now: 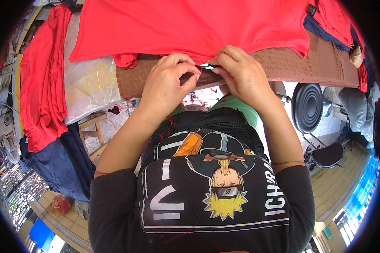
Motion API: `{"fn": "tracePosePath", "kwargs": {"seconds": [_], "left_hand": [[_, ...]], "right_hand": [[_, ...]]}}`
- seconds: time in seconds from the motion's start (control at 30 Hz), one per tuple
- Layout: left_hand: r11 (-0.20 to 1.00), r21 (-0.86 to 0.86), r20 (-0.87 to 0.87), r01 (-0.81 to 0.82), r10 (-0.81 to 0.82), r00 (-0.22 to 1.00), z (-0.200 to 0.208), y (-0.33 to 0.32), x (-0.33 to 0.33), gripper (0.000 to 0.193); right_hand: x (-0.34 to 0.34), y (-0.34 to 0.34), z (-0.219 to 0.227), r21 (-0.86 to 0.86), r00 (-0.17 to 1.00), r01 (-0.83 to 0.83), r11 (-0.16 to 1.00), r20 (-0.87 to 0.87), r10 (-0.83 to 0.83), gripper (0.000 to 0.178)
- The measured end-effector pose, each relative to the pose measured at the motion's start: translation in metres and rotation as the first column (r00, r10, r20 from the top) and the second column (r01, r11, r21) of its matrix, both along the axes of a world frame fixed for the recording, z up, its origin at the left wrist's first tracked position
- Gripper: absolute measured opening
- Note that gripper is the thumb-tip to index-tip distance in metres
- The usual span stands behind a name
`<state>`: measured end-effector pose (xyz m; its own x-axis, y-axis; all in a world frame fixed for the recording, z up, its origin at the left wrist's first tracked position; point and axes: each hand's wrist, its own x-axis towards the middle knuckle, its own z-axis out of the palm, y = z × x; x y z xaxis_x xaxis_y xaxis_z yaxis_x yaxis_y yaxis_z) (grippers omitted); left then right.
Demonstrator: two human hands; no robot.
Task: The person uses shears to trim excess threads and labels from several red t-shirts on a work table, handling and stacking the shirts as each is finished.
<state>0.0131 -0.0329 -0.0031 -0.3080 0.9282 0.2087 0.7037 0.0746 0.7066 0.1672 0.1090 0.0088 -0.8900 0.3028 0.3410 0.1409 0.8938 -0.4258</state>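
A red garment (190,29) lies spread over a brown textured padded board (291,65), its lower hem reaching toward my hands. My left hand (171,78) is at that hem with thumb and forefinger curled together in a pinch; what they hold is too small to make out. Close beside it, my right hand (244,76) has its fingers closed around something small and dark. A pale sliver shows between the two hands, just below the hem. I cannot tell what either piece is.
To the left, a red garment (46,80) and dark blue cloth (59,164) hang beside a plastic-wrapped stack (90,80). A black round stool (307,107) and another dark seat (327,155) stand at the right. More red and navy cloth lies at the far right.
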Motion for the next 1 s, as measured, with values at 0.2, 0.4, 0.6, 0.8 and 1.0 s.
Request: {"fn": "tracePosePath", "kwargs": {"seconds": [0.2,0.4,0.6,0.8,1.0], "left_hand": [[1.000,-0.010,0.001,0.011,-0.011,1.000,0.001,-0.001,-0.001,0.010],[0.996,-0.025,-0.102,0.086,-0.088,0.991,0.010,-0.002,-0.001,0.010],[0.964,0.055,0.100,0.258,-0.263,0.960,0.023,0.014,-0.019,0.008],[0.941,-0.001,0.909,0.338,-0.140,0.394,0.022,0.055,-0.055,0.016],[0.930,0.115,0.991,0.350,-0.083,-0.106,-0.005,0.066,-0.078,0.019]], "right_hand": [[-0.001,-0.001,0.001,-0.027,1.000,0.002,1.000,-0.023,-0.003,0.010],[-0.001,-0.004,0.002,-0.013,0.998,0.060,0.998,-0.002,-0.060,0.010],[0.020,0.017,0.035,-0.266,0.999,-0.019,0.964,-0.036,0.009,0.013],[0.011,-0.003,0.032,-0.425,0.947,-0.278,0.862,0.027,0.319,0.015],[-0.018,0.023,0.013,-0.329,0.976,-0.126,0.936,-0.210,0.057,0.014]]}}
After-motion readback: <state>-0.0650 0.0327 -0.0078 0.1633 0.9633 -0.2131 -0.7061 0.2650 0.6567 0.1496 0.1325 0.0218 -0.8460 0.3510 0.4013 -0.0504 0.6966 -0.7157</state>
